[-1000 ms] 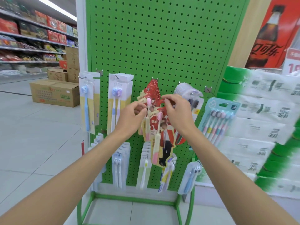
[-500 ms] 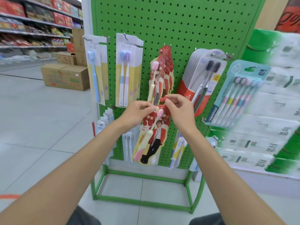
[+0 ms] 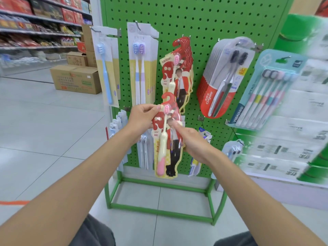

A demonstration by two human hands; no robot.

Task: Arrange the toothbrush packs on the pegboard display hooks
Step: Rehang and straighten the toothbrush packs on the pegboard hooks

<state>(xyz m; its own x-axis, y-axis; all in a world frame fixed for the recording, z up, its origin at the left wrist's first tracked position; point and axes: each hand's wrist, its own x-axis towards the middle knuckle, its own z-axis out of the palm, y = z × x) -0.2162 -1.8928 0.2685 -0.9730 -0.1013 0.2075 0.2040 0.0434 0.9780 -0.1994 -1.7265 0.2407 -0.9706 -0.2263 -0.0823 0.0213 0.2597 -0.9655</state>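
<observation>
One red toothbrush pack (image 3: 157, 124) is off the display, held upright in front of the pegboard (image 3: 209, 18), just below the hanging stack of matching red packs (image 3: 184, 55). The left hand (image 3: 142, 118) pinches its upper left edge. The right hand (image 3: 193, 144) grips its right side, thumb on the front. This looks like the carrying step — next, the hanger cut-out at the pack's top must be lined up with a hook (image 3: 182, 35) and slid on.

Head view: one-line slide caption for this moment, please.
Left hand and right hand hold a red toothbrush pack just below matching packs hanging on the green pegboard.
</observation>
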